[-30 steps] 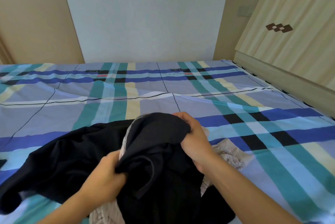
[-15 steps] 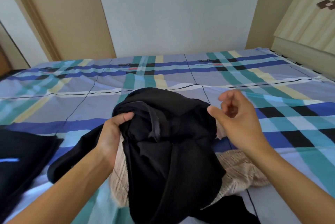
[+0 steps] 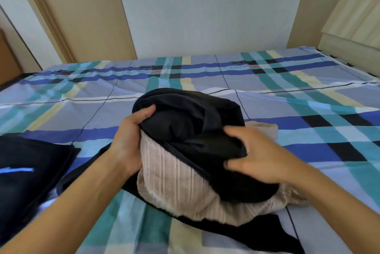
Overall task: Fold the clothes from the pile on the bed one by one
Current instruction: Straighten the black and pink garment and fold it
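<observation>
Head view: a crumpled black soft-fabric garment [image 3: 185,122] tops the pile in the middle of the plaid-sheeted bed [image 3: 308,109], draped over a beige ribbed knit garment [image 3: 174,181].
Left hand [image 3: 127,140]: fingers curled round the black garment's far-left edge, palm against the knit.
Right hand [image 3: 257,161]: fingers bent and clamped on a black fold at the near-right.
Snag risk: the knit sits wrapped inside the black cloth, so a lift would likely drag both up together.
Hidden cloth: more black fabric lies under the knit. I cannot tell whether it is the same garment; if it is, pulling could tip the pile.
Neighbour: a flat dark garment with a pale blue mark [image 3: 30,171] lies near on the left, and a wide shake-out could ruffle it.
</observation>
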A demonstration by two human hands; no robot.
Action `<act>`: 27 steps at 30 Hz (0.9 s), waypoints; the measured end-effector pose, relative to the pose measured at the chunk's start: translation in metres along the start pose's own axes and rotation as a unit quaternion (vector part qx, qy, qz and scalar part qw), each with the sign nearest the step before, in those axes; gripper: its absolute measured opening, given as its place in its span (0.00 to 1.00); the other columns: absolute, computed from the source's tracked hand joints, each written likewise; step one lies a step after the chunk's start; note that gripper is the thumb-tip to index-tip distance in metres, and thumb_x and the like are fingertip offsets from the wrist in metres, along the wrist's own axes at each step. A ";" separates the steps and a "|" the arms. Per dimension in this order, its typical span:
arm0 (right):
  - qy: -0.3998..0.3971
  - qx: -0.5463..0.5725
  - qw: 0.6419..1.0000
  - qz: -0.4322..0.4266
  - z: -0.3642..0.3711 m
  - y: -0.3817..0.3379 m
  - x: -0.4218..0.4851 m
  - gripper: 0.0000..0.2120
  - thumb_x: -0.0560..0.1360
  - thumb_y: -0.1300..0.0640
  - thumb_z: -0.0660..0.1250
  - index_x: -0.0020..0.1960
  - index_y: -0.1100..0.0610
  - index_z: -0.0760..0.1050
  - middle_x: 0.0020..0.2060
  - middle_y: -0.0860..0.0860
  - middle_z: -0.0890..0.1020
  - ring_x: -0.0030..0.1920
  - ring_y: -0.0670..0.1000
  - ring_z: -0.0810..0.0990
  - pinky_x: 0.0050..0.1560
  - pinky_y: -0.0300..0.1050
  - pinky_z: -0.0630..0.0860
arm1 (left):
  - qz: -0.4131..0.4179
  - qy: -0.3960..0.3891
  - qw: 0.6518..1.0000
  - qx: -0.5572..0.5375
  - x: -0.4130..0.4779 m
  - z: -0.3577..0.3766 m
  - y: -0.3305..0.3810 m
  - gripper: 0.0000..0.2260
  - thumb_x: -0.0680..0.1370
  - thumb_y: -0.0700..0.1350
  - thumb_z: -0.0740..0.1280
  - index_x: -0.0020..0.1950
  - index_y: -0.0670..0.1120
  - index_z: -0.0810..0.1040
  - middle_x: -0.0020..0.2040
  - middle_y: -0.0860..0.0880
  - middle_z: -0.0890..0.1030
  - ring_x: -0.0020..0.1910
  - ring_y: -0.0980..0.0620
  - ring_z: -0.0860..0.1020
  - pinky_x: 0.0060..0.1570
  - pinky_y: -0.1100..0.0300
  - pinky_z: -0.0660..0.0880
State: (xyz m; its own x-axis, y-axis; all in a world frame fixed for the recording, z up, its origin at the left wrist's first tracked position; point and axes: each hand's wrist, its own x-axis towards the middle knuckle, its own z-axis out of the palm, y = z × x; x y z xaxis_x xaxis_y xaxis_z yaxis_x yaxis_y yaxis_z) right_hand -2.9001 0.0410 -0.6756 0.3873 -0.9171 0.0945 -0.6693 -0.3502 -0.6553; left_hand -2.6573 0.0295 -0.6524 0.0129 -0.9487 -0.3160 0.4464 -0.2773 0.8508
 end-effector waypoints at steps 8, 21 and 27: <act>0.255 0.290 0.920 0.069 -0.042 0.024 0.001 0.07 0.74 0.66 0.68 0.48 0.56 0.80 0.44 0.53 0.84 0.45 0.54 0.82 0.48 0.50 0.75 | 0.151 0.058 0.951 0.264 0.014 -0.027 0.010 0.10 0.75 0.36 0.72 0.55 0.43 0.83 0.48 0.43 0.87 0.47 0.45 0.85 0.51 0.52 0.79; 0.340 0.264 0.886 0.170 -0.017 0.038 0.011 0.13 0.78 0.55 0.70 0.46 0.58 0.66 0.38 0.55 0.69 0.38 0.53 0.68 0.41 0.49 0.64 | 0.080 -0.047 0.984 0.152 0.004 -0.026 0.015 0.23 0.73 0.46 0.73 0.66 0.38 0.76 0.60 0.37 0.82 0.56 0.42 0.83 0.54 0.51 0.81; 0.062 0.345 0.935 0.055 0.020 -0.010 0.005 0.21 0.74 0.38 0.69 0.53 0.55 0.81 0.50 0.49 0.85 0.53 0.45 0.82 0.59 0.43 0.74 | 0.097 -0.227 0.962 0.115 -0.013 0.007 -0.009 0.20 0.73 0.32 0.57 0.62 0.43 0.79 0.61 0.43 0.81 0.57 0.45 0.80 0.60 0.53 0.74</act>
State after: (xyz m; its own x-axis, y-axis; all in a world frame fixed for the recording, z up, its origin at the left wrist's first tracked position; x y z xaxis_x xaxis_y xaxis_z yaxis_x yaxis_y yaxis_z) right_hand -2.8789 0.0437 -0.6832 0.2361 -0.9701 0.0565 -0.1147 -0.0856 -0.9897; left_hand -2.6678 0.0428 -0.6529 -0.3404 -0.9398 0.0290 0.2640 -0.0659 0.9623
